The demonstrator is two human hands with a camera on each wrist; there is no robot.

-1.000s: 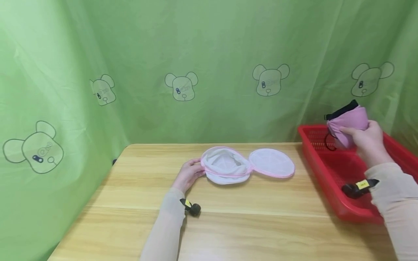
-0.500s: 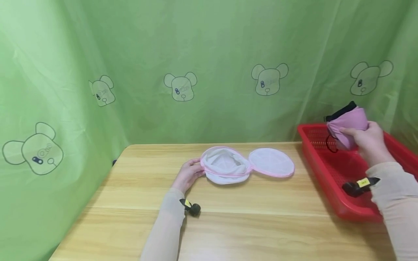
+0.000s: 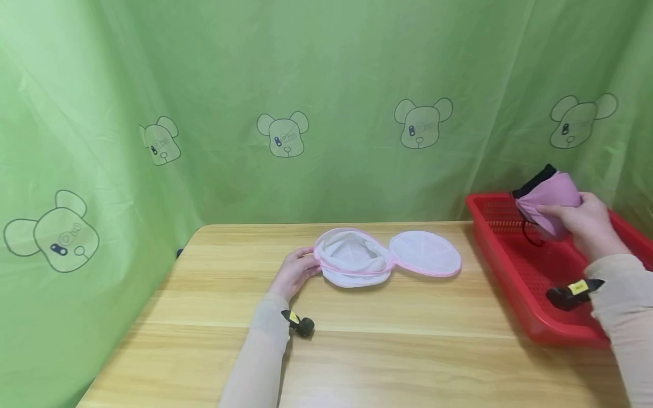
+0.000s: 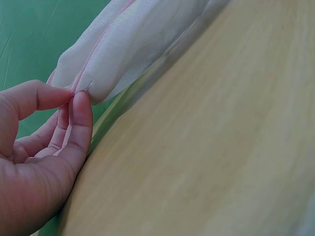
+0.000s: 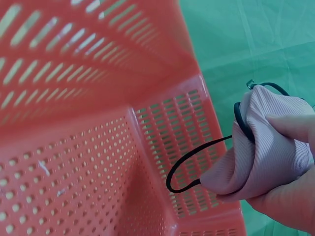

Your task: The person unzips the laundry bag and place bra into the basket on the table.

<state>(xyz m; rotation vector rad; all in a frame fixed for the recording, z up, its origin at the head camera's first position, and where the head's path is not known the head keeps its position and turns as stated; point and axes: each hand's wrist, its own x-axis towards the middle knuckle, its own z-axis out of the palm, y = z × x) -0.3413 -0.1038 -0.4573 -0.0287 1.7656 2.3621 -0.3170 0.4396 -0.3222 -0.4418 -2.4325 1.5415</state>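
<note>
My left hand pinches the zipper edge of a round white mesh laundry bag between thumb and fingertips. The bag has pink trim and lies unzipped on the table; its round lid is folded out flat to the right. In the left wrist view, thumb and forefinger meet on the bag's pink seam. On the right, my right hand grips a folded pink ribbed bra with a black band and thin black straps. It hangs over the red basket. A strap loops down in the right wrist view.
The red plastic basket, with slotted walls and a perforated floor, stands at the table's right side. A wooden table spreads across the front. Green curtain printed with bear heads hangs behind and at both sides.
My right hand has moved slightly right and down with the bra, after almost no motion earlier. My left hand and the laundry bag have stayed in place.
</note>
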